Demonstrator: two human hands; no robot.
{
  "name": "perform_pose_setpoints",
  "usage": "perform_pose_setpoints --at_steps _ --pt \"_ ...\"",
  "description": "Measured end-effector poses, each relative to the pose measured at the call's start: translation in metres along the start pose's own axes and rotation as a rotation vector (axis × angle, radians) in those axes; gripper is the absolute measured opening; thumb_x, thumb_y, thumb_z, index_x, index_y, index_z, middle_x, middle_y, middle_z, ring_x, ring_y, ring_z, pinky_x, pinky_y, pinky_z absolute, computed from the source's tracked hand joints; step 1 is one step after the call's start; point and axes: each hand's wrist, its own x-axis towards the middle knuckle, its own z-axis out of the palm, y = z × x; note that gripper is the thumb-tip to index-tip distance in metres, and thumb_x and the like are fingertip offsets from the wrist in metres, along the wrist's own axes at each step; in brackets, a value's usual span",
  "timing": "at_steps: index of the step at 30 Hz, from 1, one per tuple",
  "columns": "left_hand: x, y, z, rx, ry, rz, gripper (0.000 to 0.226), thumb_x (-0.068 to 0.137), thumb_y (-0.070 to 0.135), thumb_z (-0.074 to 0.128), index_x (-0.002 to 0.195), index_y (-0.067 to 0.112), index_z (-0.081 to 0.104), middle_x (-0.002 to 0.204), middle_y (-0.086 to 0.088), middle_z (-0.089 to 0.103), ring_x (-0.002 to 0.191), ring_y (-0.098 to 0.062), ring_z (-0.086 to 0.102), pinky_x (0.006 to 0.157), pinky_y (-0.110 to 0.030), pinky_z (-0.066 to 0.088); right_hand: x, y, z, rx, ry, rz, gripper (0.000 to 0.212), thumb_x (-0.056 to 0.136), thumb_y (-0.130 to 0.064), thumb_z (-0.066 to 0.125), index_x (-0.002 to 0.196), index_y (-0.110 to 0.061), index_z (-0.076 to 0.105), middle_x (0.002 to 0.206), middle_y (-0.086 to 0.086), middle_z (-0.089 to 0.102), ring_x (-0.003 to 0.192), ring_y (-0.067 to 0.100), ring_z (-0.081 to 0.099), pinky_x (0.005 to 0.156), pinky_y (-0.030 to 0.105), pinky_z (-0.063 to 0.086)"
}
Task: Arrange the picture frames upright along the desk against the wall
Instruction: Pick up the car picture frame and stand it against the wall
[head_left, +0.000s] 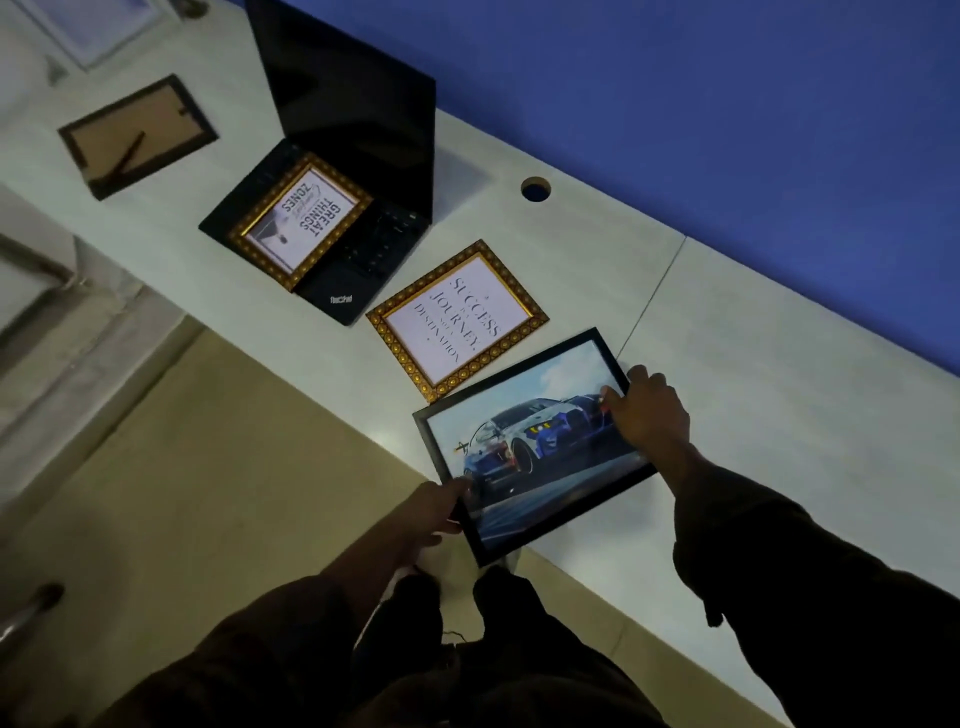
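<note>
A black-framed picture of a racing car (535, 447) lies at the desk's near edge, partly over the edge. My left hand (434, 506) grips its near left side, and my right hand (649, 410) holds its far right corner. Beside it a gold-framed "Success" print (457, 319) lies flat on the grey desk (753, 374). Another gold-framed print, "Great Things" (301, 221), rests on a laptop's keyboard. A dark frame (137, 135) lies face down further left, showing its brown back and stand. A pale frame (98, 26) sits at the top left corner.
An open black laptop (358, 156) stands on the desk by the blue wall (727, 104). A round cable hole (535, 188) is in the desk near the wall. Beige floor (182, 467) lies below the desk's edge. A metal handle (31, 613) shows at lower left.
</note>
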Motion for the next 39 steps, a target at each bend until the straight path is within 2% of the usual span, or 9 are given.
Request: perform_pose_setpoints --at_steps 3,6,8,10,18,22,26,32,39 --pt "-0.001 -0.009 0.006 -0.06 0.023 -0.002 0.058 0.089 0.053 0.058 0.122 0.006 0.061 0.104 -0.012 0.062 0.086 -0.025 0.06 0.082 -0.035 0.04 -0.005 -0.011 0.01 0.012 0.05 -0.026 0.057 0.096 -0.057 0.046 0.13 -0.01 0.047 0.127 0.021 0.054 0.118 0.04 0.054 0.089 0.051 0.049" --pt "-0.002 -0.02 0.003 -0.165 0.078 -0.026 0.068 0.086 0.056 0.062 0.133 0.009 0.046 0.125 -0.013 0.058 0.106 -0.03 0.059 0.087 -0.038 0.045 -0.011 -0.02 0.017 0.044 0.023 -0.039 0.06 0.096 -0.058 0.044 0.129 -0.008 0.047 0.127 0.023 0.054 0.118 0.041 0.054 0.091 0.052 0.049" --pt "-0.003 -0.027 -0.001 -0.23 0.101 -0.045 0.075 0.086 0.055 0.064 0.139 0.013 0.033 0.13 -0.012 0.052 0.115 -0.033 0.056 0.08 -0.037 0.048 -0.016 -0.029 0.023 0.069 0.011 -0.054 0.062 0.096 -0.06 0.043 0.13 -0.008 0.047 0.127 0.023 0.055 0.118 0.042 0.054 0.092 0.051 0.048" --pt "-0.006 -0.034 -0.009 -0.291 0.103 -0.058 0.077 0.086 0.053 0.065 0.142 0.013 0.03 0.128 -0.011 0.051 0.112 -0.033 0.056 0.07 -0.035 0.048 -0.025 -0.04 0.029 0.078 0.022 -0.088 0.063 0.096 -0.061 0.044 0.128 -0.007 0.049 0.126 0.023 0.056 0.116 0.041 0.056 0.091 0.05 0.05" --pt "-0.023 -0.085 -0.075 -0.45 0.162 -0.051 0.098 0.059 0.063 0.073 0.138 0.014 0.039 0.124 -0.013 0.058 0.101 -0.032 0.061 0.067 -0.035 0.048 -0.075 -0.1 0.06 -0.008 0.009 -0.232 0.066 0.095 -0.065 0.04 0.122 -0.006 0.053 0.118 0.019 0.062 0.107 0.036 0.063 0.085 0.045 0.052" --pt "-0.03 -0.112 -0.119 -0.484 0.238 0.025 0.076 0.083 0.052 0.07 0.137 0.01 0.035 0.121 -0.012 0.057 0.091 -0.024 0.06 0.063 -0.032 0.047 -0.109 -0.133 0.078 0.005 0.05 -0.264 0.063 0.095 -0.065 0.04 0.114 -0.006 0.055 0.112 0.018 0.064 0.1 0.036 0.065 0.08 0.043 0.052" --pt "-0.045 -0.126 -0.172 -0.481 0.271 0.095 0.076 0.084 0.049 0.07 0.139 0.011 0.035 0.128 -0.013 0.057 0.087 -0.019 0.059 0.06 -0.03 0.044 -0.144 -0.18 0.084 0.058 0.095 -0.249 0.061 0.095 -0.065 0.04 0.11 -0.008 0.056 0.108 0.016 0.065 0.095 0.034 0.066 0.075 0.04 0.051" --pt "-0.077 -0.128 -0.275 -0.44 0.31 0.243 0.076 0.089 0.047 0.066 0.145 0.011 0.03 0.136 -0.012 0.054 0.092 -0.02 0.054 0.064 -0.03 0.043 -0.191 -0.267 0.083 0.248 0.215 -0.291 0.052 0.098 -0.061 0.041 0.111 -0.014 0.059 0.11 0.013 0.068 0.099 0.033 0.066 0.081 0.04 0.051" --pt "-0.116 -0.091 -0.39 -0.489 0.367 0.454 0.076 0.087 0.05 0.068 0.145 0.015 0.034 0.139 -0.008 0.054 0.109 -0.024 0.054 0.082 -0.036 0.042 -0.208 -0.39 0.047 0.341 0.34 -0.373 0.067 0.097 -0.066 0.024 0.104 -0.013 0.064 0.101 0.016 0.07 0.089 0.032 0.067 0.082 0.046 0.055"
